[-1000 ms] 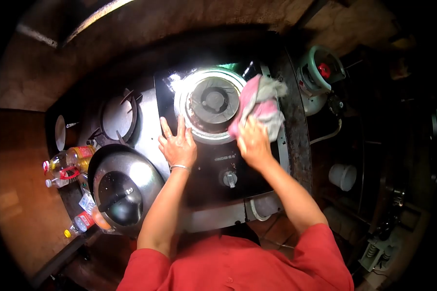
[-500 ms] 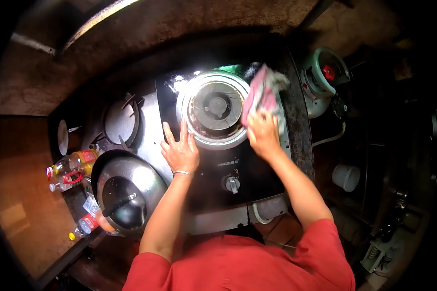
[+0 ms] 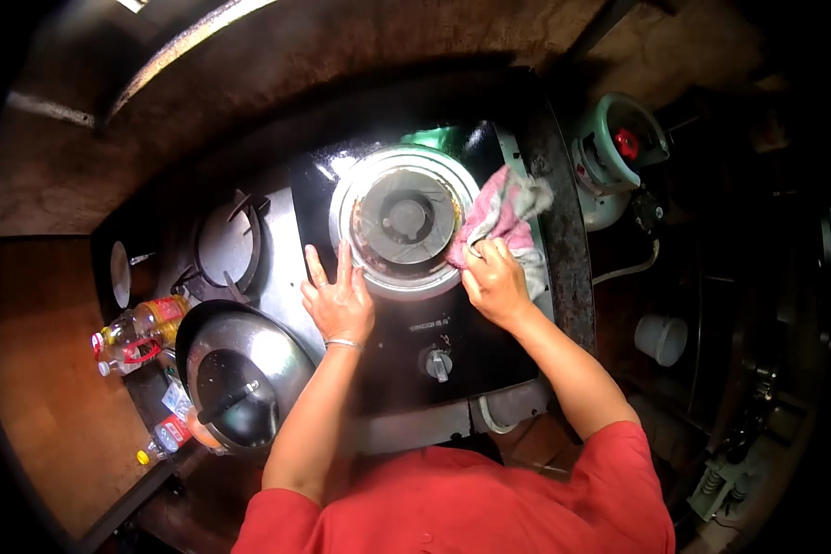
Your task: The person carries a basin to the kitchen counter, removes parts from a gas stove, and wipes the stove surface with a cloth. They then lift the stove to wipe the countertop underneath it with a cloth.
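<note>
Head camera view, looking down: a pink-and-white cloth [image 3: 491,220] is grasped by its near end in the curled fingers of the right hand [image 3: 497,284]. It is bunched at the right edge of a black glass cooktop [image 3: 388,358], against or just beside the right side of the metal burner ring [image 3: 343,222]. Nothing is held by the left hand [image 3: 339,307]; its fingers are spread at the ring's lower left, though whether weight is borne there cannot be told. For even contact, the cloth would best be folded into a flat pad beneath the fingertips, with its loose far end gathered in. Around the ring's curve, light, steady pressure seems advisable. Below, a control knob [image 3: 439,366] is seen, best left unbumped.
</note>
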`<state>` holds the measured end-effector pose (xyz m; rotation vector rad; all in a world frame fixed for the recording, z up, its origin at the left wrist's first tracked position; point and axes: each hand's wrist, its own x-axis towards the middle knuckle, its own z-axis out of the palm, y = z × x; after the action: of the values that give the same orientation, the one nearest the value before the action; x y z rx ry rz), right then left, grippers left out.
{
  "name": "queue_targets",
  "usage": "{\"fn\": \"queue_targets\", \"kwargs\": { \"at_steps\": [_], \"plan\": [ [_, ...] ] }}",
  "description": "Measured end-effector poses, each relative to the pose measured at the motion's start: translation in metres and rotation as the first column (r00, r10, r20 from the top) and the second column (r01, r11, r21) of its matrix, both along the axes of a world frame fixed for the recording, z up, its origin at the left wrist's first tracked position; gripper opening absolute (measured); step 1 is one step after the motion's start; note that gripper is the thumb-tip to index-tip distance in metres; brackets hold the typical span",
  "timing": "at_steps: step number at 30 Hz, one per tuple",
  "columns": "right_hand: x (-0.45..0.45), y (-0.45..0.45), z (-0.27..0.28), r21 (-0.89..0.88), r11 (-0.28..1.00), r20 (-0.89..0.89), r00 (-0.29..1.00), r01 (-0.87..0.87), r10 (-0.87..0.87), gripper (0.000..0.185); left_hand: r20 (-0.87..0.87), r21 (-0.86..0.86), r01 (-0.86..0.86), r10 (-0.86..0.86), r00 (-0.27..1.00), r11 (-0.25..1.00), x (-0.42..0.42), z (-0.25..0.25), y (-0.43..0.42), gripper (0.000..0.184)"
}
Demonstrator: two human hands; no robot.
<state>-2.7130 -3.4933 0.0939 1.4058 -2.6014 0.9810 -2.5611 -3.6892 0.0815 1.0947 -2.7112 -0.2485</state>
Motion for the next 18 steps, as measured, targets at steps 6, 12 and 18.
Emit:
{"fn": "queue_targets", "kwargs": {
  "at_steps": [6,12,18],
  "plan": [
    [-0.079,-0.054,-0.014,0.061,0.994,-0.068,0.994,0.090,-0.085,0.028,0.024,-0.014,0.013,-0.013,1.000,1.000,0.001,-0.003,-0.003,0.045],
    [-0.074,-0.033,-0.004,0.064,0.998,-0.076,0.997,-0.002,0.007,0.025,0.022,-0.059,0.029,-0.028,0.999,0.998,-0.002,0.005,0.001,0.042],
    [-0.061,-0.021,-0.005,0.092,0.996,-0.027,1.000,-0.004,0.006,0.022,0.032,-0.032,0.013,-0.012,0.999,0.999,-0.002,0.002,0.000,0.041]
  ]
}}
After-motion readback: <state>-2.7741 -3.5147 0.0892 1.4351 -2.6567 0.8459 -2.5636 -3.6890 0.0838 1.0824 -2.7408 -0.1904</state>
